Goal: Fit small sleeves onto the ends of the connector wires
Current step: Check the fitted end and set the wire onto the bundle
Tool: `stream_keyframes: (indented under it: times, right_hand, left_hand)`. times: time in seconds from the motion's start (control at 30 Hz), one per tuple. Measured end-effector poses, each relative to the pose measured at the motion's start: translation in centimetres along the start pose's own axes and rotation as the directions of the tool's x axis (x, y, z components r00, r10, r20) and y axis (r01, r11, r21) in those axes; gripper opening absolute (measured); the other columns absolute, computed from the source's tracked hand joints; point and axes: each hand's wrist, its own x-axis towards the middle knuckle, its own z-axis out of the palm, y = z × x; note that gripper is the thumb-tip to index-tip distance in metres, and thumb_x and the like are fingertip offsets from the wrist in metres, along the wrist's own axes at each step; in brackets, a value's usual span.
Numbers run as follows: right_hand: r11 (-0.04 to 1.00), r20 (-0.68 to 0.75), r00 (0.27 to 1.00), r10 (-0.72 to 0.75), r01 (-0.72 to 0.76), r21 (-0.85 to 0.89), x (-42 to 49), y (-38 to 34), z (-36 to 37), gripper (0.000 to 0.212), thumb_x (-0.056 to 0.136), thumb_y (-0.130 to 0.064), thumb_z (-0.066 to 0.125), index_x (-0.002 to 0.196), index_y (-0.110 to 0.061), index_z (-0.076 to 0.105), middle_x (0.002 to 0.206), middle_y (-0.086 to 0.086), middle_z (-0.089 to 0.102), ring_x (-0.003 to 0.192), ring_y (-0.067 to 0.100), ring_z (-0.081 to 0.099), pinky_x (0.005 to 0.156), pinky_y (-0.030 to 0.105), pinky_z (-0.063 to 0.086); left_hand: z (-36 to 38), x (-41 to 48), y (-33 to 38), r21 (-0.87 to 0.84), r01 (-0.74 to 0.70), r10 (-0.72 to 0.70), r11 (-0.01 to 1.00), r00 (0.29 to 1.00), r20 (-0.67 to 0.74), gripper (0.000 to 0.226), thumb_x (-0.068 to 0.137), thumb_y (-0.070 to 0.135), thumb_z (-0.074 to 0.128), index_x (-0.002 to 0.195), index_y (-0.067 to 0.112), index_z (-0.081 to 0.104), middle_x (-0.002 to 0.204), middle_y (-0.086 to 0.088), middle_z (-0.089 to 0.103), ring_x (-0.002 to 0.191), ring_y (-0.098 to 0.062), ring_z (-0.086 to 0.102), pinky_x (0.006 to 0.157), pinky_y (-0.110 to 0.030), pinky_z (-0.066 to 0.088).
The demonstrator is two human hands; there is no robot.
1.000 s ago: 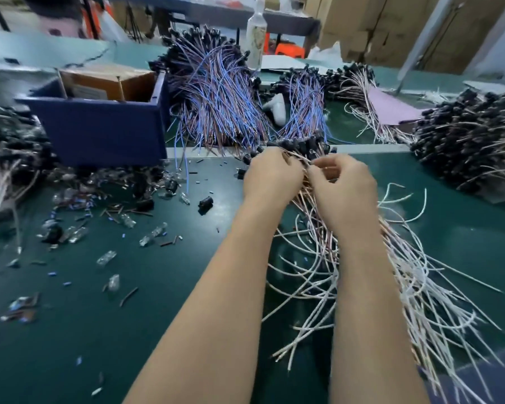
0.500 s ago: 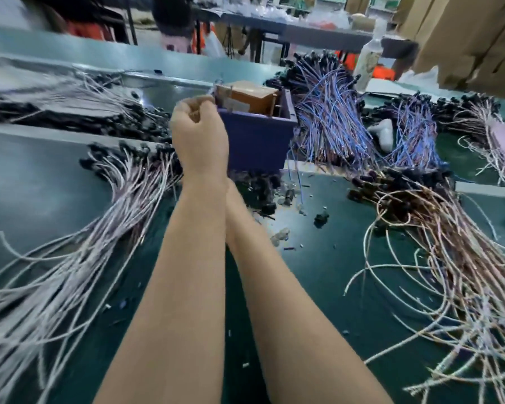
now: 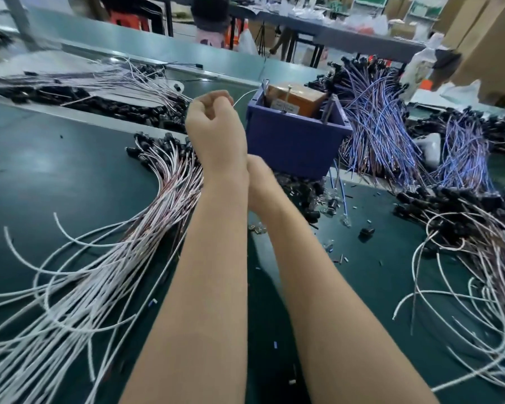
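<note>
Left hand (image 3: 213,126) raised, fingers curled, pinching one thin white wire (image 3: 241,98) above the green surface (image 3: 56,176), right hand (image 3: 258,177) tucked behind my left wrist, its fingers hidden, I cannot tell their state, connector wires (image 3: 146,228) heaped left, blue bin (image 3: 292,144) beyond.

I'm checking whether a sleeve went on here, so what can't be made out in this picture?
Head view:
- Left hand: its fist covers the end of the white wire it pinches; any sleeve is too small to see.
- Right hand: fingers hidden behind the left wrist; grip unknown.
- Blue bin: its wall hides whatever lies under the cardboard box.
</note>
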Motion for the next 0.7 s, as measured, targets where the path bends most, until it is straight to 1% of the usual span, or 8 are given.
stream_keyframes:
  times: [0.1,0.17,0.23,0.3,0.37,0.4,0.57,0.7]
  right_hand:
    - [0.983,-0.088,0.988,-0.130,0.116,-0.142,-0.8,-0.1,-2.4,0.041,0.087,-0.005,0.058,0.055,-0.030,0.055,0.042,-0.020,0.048,0.042,-0.003,0.041,0.048,0.012,0.027]
    - [0.986,-0.210,0.964,-0.165,0.159,-0.046,-1.0,-0.2,-3.9,0.028,0.093,-0.014,0.057,0.066,-0.019,0.063,0.056,-0.013,0.056,0.048,0.000,0.044,0.053,0.022,0.036]
    - [0.981,-0.340,0.932,-0.125,0.168,0.100,-1.4,-1.0,-5.9,0.033,0.096,-0.008,0.049,0.065,-0.015,0.058,0.057,-0.003,0.053,0.054,0.015,0.045,0.054,0.034,0.037]
    - [0.920,-0.392,0.914,-0.102,0.237,0.313,-2.0,-1.9,-8.3,0.034,0.098,-0.006,0.044,0.066,-0.010,0.055,0.053,-0.001,0.051,0.048,0.014,0.047,0.046,0.028,0.039]
    - [0.927,-0.487,0.859,-0.155,0.297,0.230,-2.9,-2.2,-10.6,0.034,0.100,-0.017,0.046,0.069,-0.011,0.060,0.057,-0.002,0.057,0.053,0.011,0.054,0.050,0.022,0.044]
    - [0.937,-0.533,0.824,-0.194,0.316,0.147,-3.4,-2.0,-11.6,0.034,0.099,-0.023,0.047,0.071,-0.013,0.062,0.058,-0.003,0.059,0.055,0.011,0.055,0.053,0.021,0.045]
    - [0.912,-0.642,0.764,-0.057,0.302,0.278,-5.0,-1.3,-15.0,0.038,0.098,-0.031,0.049,0.067,-0.015,0.063,0.052,-0.008,0.057,0.047,0.005,0.047,0.046,0.017,0.037]
    - [0.905,-0.667,0.745,-0.021,0.298,0.304,-5.1,-1.3,-15.7,0.041,0.099,-0.031,0.049,0.064,-0.014,0.062,0.049,-0.008,0.054,0.043,0.004,0.043,0.043,0.017,0.033]
  left_hand:
    - [0.2,-0.8,0.8,-0.026,-0.017,0.019,1.000,0.997,0.074,0.016,0.093,0.007,0.045,0.084,0.016,0.054,0.075,0.002,0.060,0.062,-0.006,0.054,0.057,-0.017,0.042]
    - [0.6,-1.8,1.6,0.027,-0.013,0.004,1.000,0.947,0.320,0.015,0.094,0.011,0.047,0.080,0.013,0.053,0.066,0.002,0.058,0.047,-0.004,0.047,0.045,-0.014,0.035]
    - [1.1,-3.0,2.3,0.194,-0.023,-0.104,0.981,0.778,0.619,0.024,0.095,0.015,0.047,0.071,0.013,0.052,0.057,0.003,0.057,0.041,-0.005,0.044,0.039,-0.015,0.032]
    - [1.7,-4.3,2.7,0.403,-0.098,-0.297,0.910,0.524,0.798,0.030,0.097,0.021,0.045,0.070,0.012,0.054,0.056,0.001,0.063,0.042,-0.007,0.051,0.039,-0.014,0.036]
    - [2.3,-5.4,2.7,0.524,-0.176,-0.450,0.833,0.334,0.828,0.032,0.099,0.020,0.040,0.074,0.010,0.058,0.064,-0.004,0.070,0.050,-0.012,0.064,0.044,-0.016,0.047]
    - [2.7,-5.6,2.6,0.568,-0.221,-0.497,0.793,0.306,0.812,0.034,0.100,0.020,0.038,0.077,0.008,0.060,0.071,-0.007,0.073,0.059,-0.015,0.069,0.049,-0.021,0.054]
    - [3.5,-5.3,0.3,0.667,-0.657,-0.487,0.351,0.481,0.729,0.042,0.100,0.037,0.035,0.109,0.006,0.063,0.098,-0.008,0.070,0.091,-0.021,0.068,0.082,-0.034,0.056]
    - [3.5,-5.1,-0.8,0.725,-0.527,-0.544,0.443,0.484,0.685,0.037,0.099,0.037,0.044,0.113,0.006,0.057,0.097,-0.008,0.069,0.060,-0.011,0.070,0.065,-0.032,0.061]
